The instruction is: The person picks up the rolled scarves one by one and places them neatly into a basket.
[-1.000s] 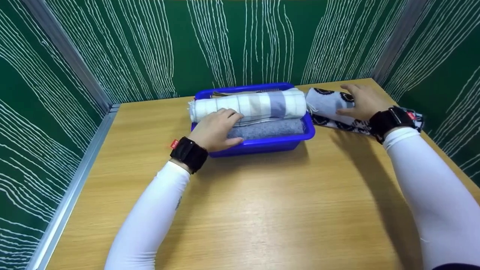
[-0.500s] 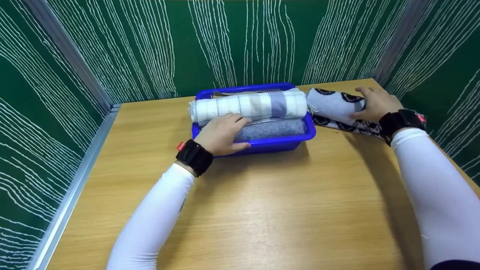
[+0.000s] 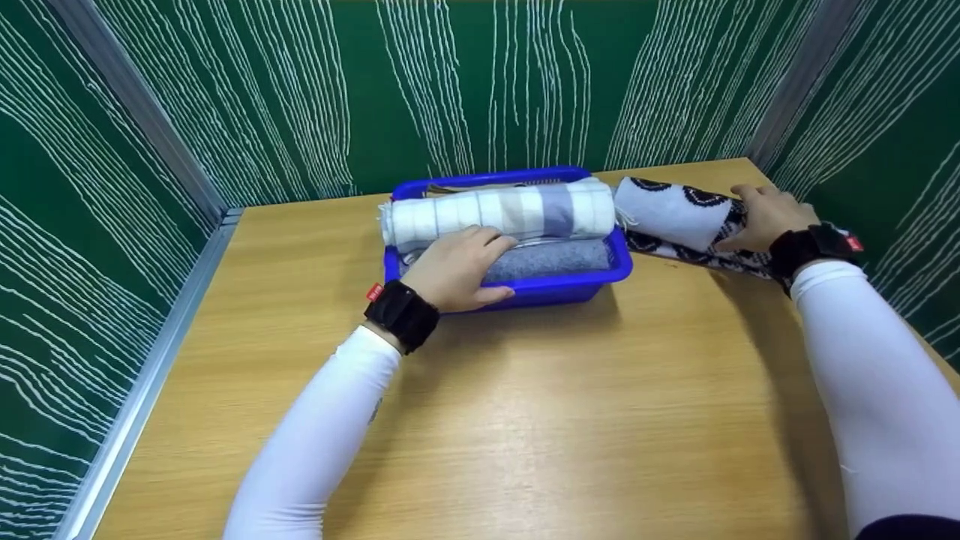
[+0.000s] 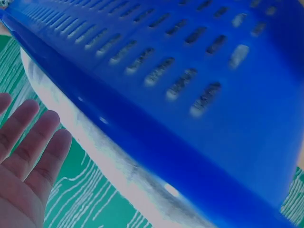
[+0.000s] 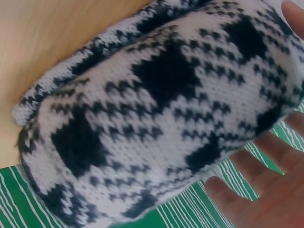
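In the head view my left hand [image 3: 459,270] hovers over the front left of a blue plastic basket [image 3: 559,291], fingers relaxed and holding nothing. The left wrist view shows its fingers [image 4: 54,156] extended beside the basket's slotted wall [image 4: 190,137]. A white rolled scarf [image 3: 465,216] with grey-purple checks lies on top in the basket, behind a grey rolled cloth [image 3: 555,259]. To the right, my right hand [image 3: 772,214] spans a rolled black-and-white knitted scarf [image 3: 675,214], its fingers [image 5: 251,171] loosely spread along the far side, thumb on the near side.
The wooden table [image 3: 525,420] stretches in front of the basket. Green panels [image 3: 465,90] with white wavy lines stand behind and at both sides, joined by grey metal posts [image 3: 142,97].
My right hand has slid rightward along the knitted scarf, showing more of its patterned surface. The left hand has drifted slightly right over the basket. Basket and scarves have stayed put.
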A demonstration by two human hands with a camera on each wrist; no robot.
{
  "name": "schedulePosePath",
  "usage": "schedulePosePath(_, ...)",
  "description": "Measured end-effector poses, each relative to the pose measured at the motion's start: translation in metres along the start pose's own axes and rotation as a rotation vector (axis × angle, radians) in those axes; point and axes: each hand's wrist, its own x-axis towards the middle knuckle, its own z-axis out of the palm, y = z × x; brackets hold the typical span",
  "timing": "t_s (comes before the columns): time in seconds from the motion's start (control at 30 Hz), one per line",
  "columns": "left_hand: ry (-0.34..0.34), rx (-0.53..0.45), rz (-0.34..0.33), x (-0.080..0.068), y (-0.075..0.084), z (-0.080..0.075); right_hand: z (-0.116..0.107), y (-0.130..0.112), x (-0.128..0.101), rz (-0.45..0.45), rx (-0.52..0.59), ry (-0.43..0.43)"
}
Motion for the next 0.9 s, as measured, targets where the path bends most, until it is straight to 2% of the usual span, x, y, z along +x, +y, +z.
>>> schedulePosePath(0.2, -0.023, -0.006, -0.002, 0.004, 0.003, 0.002, 0.005, 0.009, 0.002, 0.029, 0.003, -0.023)
schedulePosePath(0.53, -0.022, -0.011, -0.003, 0.010, 0.009, 0.006, 0.012, 0.020, -0.001, 0.051, 0.020, -0.045)
schedulePosePath(0.73, -0.010, -0.015, 0.008, 0.014, 0.013, 0.004, 0.016, 0.026, -0.001, 0.033, -0.011, -0.012)
schedulePosePath(0.9, -0.027, -0.018, 0.009, 0.019, 0.017, 0.006, 0.022, 0.031, 0.003, 0.023, -0.026, 0.016)
